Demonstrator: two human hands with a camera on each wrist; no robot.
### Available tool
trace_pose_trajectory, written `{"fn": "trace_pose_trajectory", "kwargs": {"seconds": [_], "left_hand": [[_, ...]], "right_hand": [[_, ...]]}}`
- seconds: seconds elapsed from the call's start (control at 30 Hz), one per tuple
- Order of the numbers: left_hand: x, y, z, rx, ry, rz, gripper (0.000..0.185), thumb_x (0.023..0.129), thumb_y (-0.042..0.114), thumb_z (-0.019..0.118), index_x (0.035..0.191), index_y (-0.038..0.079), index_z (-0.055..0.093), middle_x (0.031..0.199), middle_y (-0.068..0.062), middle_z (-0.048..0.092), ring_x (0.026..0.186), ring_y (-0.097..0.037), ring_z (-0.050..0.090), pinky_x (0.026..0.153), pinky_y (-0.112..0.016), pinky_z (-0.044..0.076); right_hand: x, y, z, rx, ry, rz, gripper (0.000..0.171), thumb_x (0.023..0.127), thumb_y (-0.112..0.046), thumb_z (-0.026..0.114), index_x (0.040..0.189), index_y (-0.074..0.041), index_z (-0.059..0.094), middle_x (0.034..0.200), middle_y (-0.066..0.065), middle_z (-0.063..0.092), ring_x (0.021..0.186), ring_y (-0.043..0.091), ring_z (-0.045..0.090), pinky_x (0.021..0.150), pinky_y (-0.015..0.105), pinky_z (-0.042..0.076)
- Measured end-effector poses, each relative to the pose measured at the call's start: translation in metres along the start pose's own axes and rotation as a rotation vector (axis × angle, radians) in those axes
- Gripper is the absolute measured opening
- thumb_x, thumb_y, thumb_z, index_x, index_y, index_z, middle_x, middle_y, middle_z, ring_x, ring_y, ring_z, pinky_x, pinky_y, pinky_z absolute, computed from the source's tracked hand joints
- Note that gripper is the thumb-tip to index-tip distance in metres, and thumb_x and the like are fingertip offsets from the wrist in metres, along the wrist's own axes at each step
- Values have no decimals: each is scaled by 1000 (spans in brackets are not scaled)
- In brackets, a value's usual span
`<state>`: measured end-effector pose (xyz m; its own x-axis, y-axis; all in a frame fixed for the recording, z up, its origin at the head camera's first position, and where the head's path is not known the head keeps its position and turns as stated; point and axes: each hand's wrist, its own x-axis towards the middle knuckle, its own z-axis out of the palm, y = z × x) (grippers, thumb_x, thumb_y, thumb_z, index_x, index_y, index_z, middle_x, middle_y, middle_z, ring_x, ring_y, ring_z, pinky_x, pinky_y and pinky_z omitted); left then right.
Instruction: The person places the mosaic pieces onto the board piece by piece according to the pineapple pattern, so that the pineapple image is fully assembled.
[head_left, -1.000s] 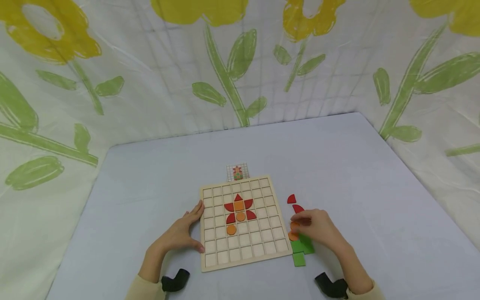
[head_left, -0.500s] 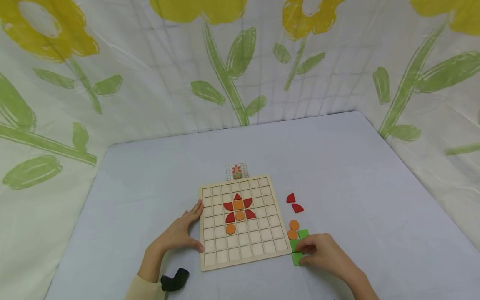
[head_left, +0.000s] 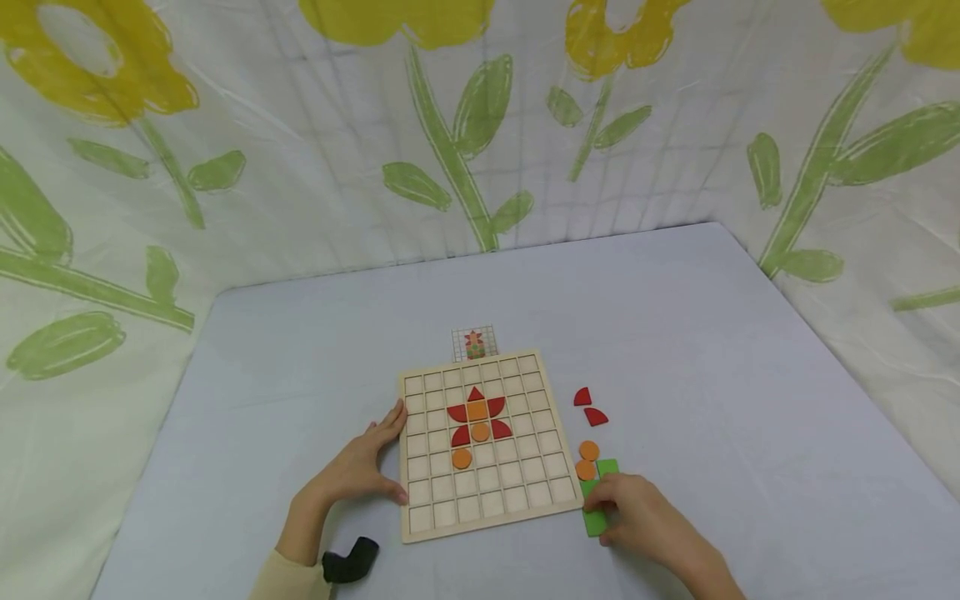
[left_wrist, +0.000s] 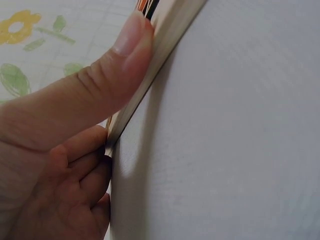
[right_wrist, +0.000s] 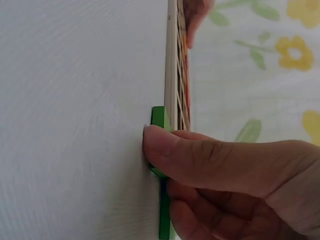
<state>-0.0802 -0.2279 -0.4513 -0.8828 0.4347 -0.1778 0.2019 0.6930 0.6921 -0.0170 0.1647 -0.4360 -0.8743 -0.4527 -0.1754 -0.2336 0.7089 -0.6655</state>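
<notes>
My left hand [head_left: 365,467] rests along the left rim of a wooden grid board [head_left: 495,522], its thumb and fingers spread; in the left wrist view the thumb [left_wrist: 117,65] touches the edge. On the board lie a red triangle [head_left: 476,394], an orange square [head_left: 477,410], two orange discs [head_left: 462,458] and several red quarter-round pieces [head_left: 497,407]. Beside the lower right corner, my right hand [head_left: 641,517] pinches a green square tile [right_wrist: 158,116] low at the table. Other green tiles [head_left: 608,467] lie by its fingers, partly hidden.
Right of the board are two red quarter-round pieces [head_left: 596,417] and two orange discs [head_left: 588,451]. A small pattern card [head_left: 461,350] sits behind the far rim. A black angled object [head_left: 351,560] is near the left forearm. Flower-printed cloth [head_left: 315,167] hangs behind the table.
My right hand has moved from the orange discs toward the near side, down to the green tiles, and now pinches the nearest one, which has shifted slightly. The left hand stays at the board.
</notes>
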Motion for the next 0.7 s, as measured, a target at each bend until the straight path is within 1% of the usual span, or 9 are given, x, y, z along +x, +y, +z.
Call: {"fn": "trace_pose_trajectory", "kwargs": {"seconds": [0.1,0.23,0.37,0.47,0.6,0.7], "left_hand": [[0,1,0,-3,0,-1,122,53,28,94,148,-9,27,156,-24,18,142,-45,20,115,-57,16],[0,0,0,-6,1,-1,122,53,28,94,148,-9,27,156,-23,17,142,-45,19,115,-58,16],[-1,-1,1,-7,1,-6,122,53,28,94,148,-8,27,157,-23,17,142,-44,19,116,-57,16],[0,-1,1,-7,1,-10,122,53,28,94,148,-8,27,157,-23,17,142,-44,19,116,-57,16],[0,-1,1,-11,0,-14,122,53,29,94,148,-8,26,157,-22,17,142,-44,18,116,-57,15],[0,-1,0,-16,-2,-10,122,53,29,94,148,-8,26,157,-22,17,142,-44,18,116,-57,15]], "right_hand": [[0,1,0,-28,-11,-46,31,60,1,88,85,-11,73,84,-12,65,78,9,56,70,28,54],[-1,2,-2,-41,-14,-111,30,61,1,87,85,-12,74,84,-13,65,78,7,56,69,27,54],[3,-2,-4,-20,10,-138,29,64,2,84,87,-12,74,84,-14,65,77,5,55,68,25,54],[11,-6,-6,5,58,-140,29,66,4,82,88,-12,74,84,-14,64,76,5,53,67,24,52],[26,-12,-4,55,119,-163,27,68,5,80,88,-11,72,86,-11,60,75,7,52,65,22,50],[39,-17,-1,96,125,-184,25,69,7,78,88,-9,71,88,-7,59,76,9,54,66,21,53]]}}
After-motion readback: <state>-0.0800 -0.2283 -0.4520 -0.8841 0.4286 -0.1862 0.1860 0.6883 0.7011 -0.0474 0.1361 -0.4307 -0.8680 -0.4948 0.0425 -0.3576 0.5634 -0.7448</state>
